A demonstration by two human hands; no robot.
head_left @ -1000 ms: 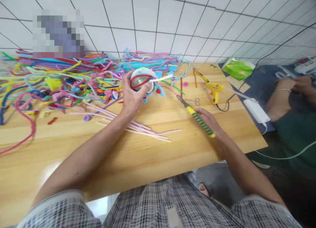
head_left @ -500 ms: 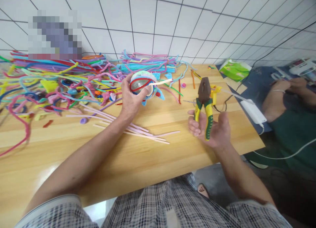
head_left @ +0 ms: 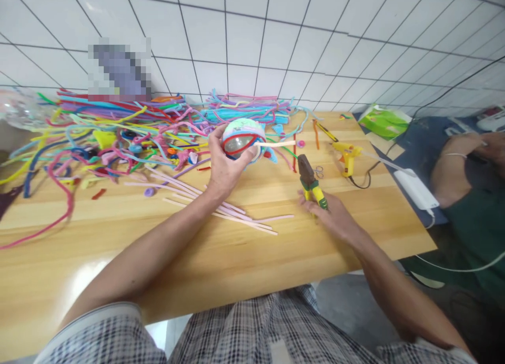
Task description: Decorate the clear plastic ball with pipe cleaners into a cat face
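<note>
My left hand (head_left: 229, 167) is wrapped around a rounded pipe-cleaner craft piece (head_left: 243, 128), pale green and blue with a red-edged clear window. A cream pipe cleaner (head_left: 278, 143) sticks out from it to the right, by my thumb. In my right hand (head_left: 329, 214) is a pair of combination pliers (head_left: 310, 177) with yellow and green handles, its dark jaws pointing up and left, apart from the cream strip. Several pale pink pipe cleaners (head_left: 236, 214) lie on the wooden table (head_left: 221, 264) below my left hand.
Heaps of coloured pipe cleaners (head_left: 118, 117) cover the table's back left. A yellow glue gun (head_left: 347, 156), a small pair of scissors (head_left: 319, 171) and a yellow cutter knife (head_left: 326, 131) lie at the right. Beyond the right edge are a white power box (head_left: 417, 188) and another person's arm (head_left: 452, 169).
My right hand has turned over and closed around the pliers, bringing their jaws lower and left. The craft piece stays in my left hand. The view has shifted slightly.
</note>
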